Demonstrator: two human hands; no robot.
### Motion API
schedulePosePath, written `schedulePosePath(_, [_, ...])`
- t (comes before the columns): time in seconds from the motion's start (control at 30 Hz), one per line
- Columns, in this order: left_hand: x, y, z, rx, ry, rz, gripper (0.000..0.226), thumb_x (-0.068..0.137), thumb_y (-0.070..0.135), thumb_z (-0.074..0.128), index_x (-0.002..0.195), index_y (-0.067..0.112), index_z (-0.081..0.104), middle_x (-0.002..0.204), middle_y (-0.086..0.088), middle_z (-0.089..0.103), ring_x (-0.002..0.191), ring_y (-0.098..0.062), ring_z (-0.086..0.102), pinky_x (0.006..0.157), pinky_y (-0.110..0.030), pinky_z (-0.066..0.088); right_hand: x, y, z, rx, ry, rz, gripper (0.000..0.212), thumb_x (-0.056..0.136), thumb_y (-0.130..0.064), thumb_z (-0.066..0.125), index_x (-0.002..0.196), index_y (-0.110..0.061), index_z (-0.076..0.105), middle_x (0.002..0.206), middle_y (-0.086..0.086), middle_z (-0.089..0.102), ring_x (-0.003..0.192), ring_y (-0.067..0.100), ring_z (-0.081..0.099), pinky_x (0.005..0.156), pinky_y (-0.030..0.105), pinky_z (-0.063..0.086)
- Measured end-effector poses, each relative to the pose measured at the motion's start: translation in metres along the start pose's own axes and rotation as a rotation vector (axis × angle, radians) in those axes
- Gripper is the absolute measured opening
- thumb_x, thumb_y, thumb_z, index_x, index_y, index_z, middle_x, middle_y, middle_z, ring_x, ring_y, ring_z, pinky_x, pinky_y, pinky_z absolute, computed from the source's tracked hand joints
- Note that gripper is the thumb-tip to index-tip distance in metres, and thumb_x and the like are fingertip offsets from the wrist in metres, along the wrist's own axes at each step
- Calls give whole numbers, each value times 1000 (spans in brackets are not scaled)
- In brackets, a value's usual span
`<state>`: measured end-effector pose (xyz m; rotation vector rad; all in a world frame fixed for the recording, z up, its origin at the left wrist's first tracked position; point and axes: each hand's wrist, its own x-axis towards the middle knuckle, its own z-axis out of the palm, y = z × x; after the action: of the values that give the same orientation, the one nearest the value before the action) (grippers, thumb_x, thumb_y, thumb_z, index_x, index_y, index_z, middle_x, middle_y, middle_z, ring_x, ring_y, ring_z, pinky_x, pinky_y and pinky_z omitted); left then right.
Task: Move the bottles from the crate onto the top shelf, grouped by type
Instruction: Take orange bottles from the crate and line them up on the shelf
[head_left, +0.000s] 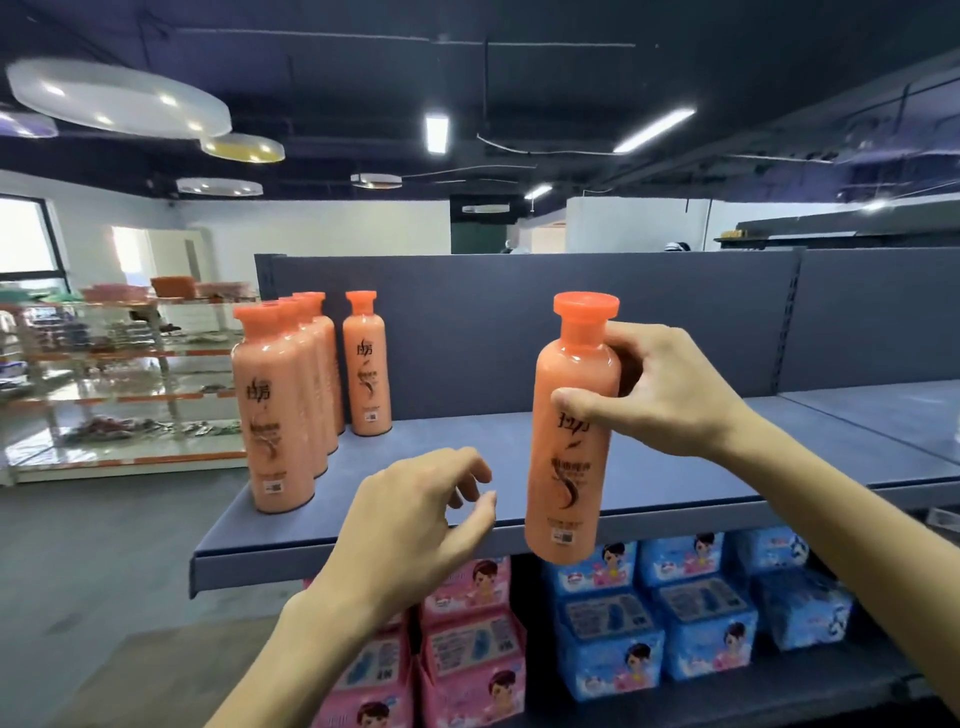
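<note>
Pink packs (467, 654) and blue packs (691, 623) fill the lower shelf (753, 699). Up on the top shelf (415, 439), a row of orange bottles (275, 410) stands at the left. Right hand (670, 395) fingers wrap another orange bottle (569, 467), upright above the near edge; left hand (415, 525) hangs loosely curled, holding nothing. Dark ceiling (571, 78), strip lights (436, 132) overhead.

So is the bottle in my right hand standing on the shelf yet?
Not yet: the right hand holds the bottle upright, base below the shelf edge.

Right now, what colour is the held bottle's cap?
The held bottle's cap is orange; head view.
</note>
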<state>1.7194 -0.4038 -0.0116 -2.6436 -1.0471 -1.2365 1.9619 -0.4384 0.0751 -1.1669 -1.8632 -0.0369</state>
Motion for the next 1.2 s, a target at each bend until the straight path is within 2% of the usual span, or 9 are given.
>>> schedulePosePath(0.23, [36,-12,1,168,-16,7,16,88,45,53,96,33,58,81,19,60,77,-2,57,69,-30,51,31,17,13,-28,-10,60,39,68,-56,69,88,-23,71,78,-6,70,72,12,65,66,33,57])
schedulePosePath(0.4, [67,-29,8,300,-48,-54,21,90,43,50,104,30,58,89,15,63,77,-6,54,64,-27,45,54,35,32,3,-41,140,45,67,-55,73,91,-18,71,81,-3,71,75,15,70,59,37,62])
schedulePosePath(0.5, [74,-37,19,360,-57,-92,23,92,43,48,107,27,58,94,12,64,81,-11,56,63,-27,40,58,48,48,-40,-32,163,43,68,-57,73,85,-19,68,77,-6,69,71,9,66,59,29,58])
schedulePosePath(0.63, [64,-52,33,368,-62,-137,24,90,44,48,105,27,57,92,11,63,85,-14,58,64,-29,40,52,64,66,-34,40,263,43,71,-62,71,83,-22,62,76,-10,65,67,4,60,55,14,42])
schedulePosePath(0.77, [58,-64,42,401,-71,-158,25,90,43,48,104,25,56,91,10,63,85,-15,59,63,-29,41,39,68,76,-35,-51,318,40,72,-66,71,88,-30,60,80,-17,63,70,-8,59,52,9,40])
schedulePosePath(0.83, [58,-67,44,445,-59,-145,24,90,41,46,103,23,56,91,8,63,85,-16,60,65,-30,46,25,69,81,-62,-86,341,45,72,-64,74,100,-30,61,91,-21,65,78,-7,59,58,10,39])
schedulePosePath(0.9, [56,-72,46,491,-60,-120,23,91,39,45,100,21,55,91,6,64,85,-17,60,65,-33,49,7,74,90,-88,-101,369,50,73,-59,77,108,-27,61,101,-17,67,85,-2,59,66,14,41])
schedulePosePath(1.03, [51,-86,47,529,-70,-128,21,91,38,44,97,20,53,90,5,63,84,-19,60,64,-33,48,-20,78,107,-157,-132,400,47,74,-54,79,107,-25,60,106,-11,68,88,6,56,64,12,38])
schedulePosePath(1.2, [46,-103,50,538,-64,-192,23,91,37,44,100,19,55,90,4,63,82,-20,60,63,-32,44,-5,73,122,-201,-172,457,54,77,-50,78,113,-15,56,117,-1,67,106,18,62,88,35,52])
